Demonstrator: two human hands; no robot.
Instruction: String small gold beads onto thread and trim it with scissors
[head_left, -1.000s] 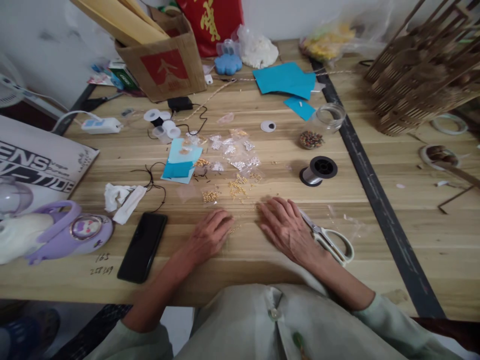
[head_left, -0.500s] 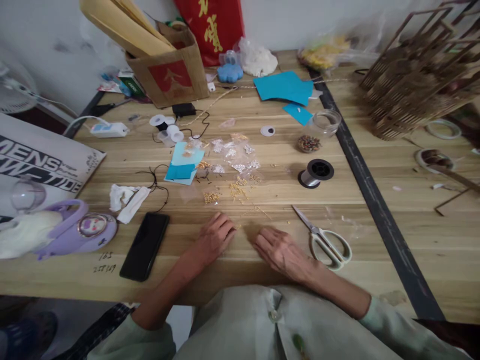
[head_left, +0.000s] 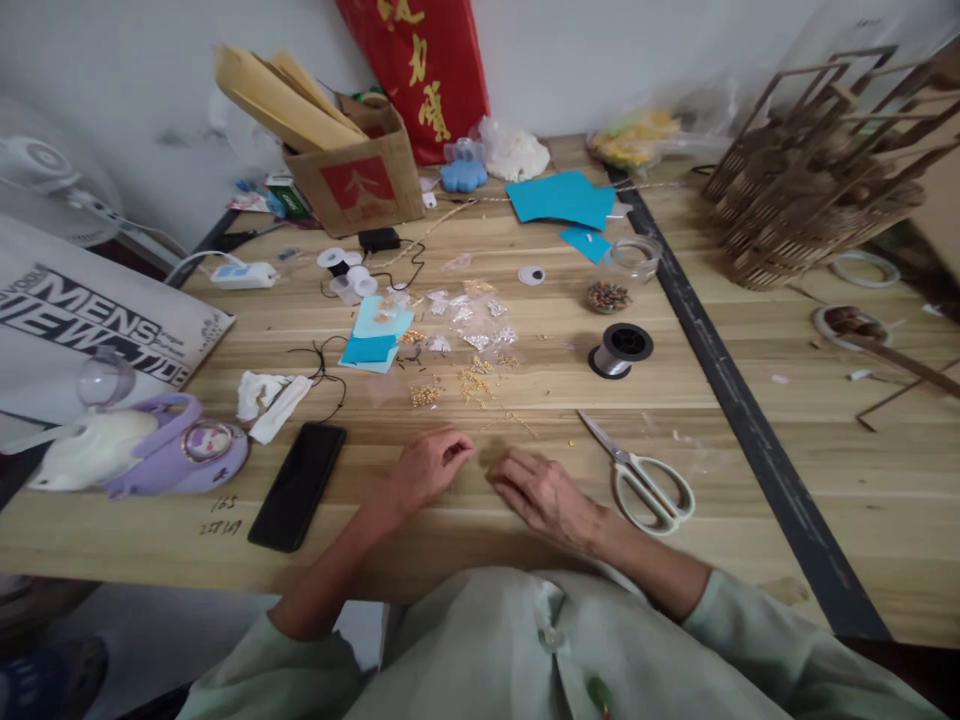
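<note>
My left hand [head_left: 431, 467] is closed in a pinch, thumb against forefinger, just above the table near its front edge. Whatever sits between those fingertips is too small to make out. Facing it across a narrow gap, my right hand [head_left: 541, 495] has its fingers curled and pressed together, their tips hidden underneath. Beyond both hands lie a thin gold chain [head_left: 517, 421] and a scatter of small gold beads [head_left: 475, 382]. Scissors with pale handles [head_left: 646, 485] rest to the right of my right hand. A black phone [head_left: 297, 487] lies left of my left hand.
A wire spool [head_left: 621, 350] and a bead jar [head_left: 609, 296] stand at the right. Blue cards [head_left: 369, 348] and small plastic bags [head_left: 480, 318] lie mid-table. A lilac bottle [head_left: 169, 445] is at the left, a paper bag [head_left: 360, 185] behind. Wooden baskets [head_left: 802, 200] fill the far right.
My left hand has turned so its thumb-and-forefinger pinch shows. My right hand has shifted slightly left, nearer to it. The camera view has tilted a little.
</note>
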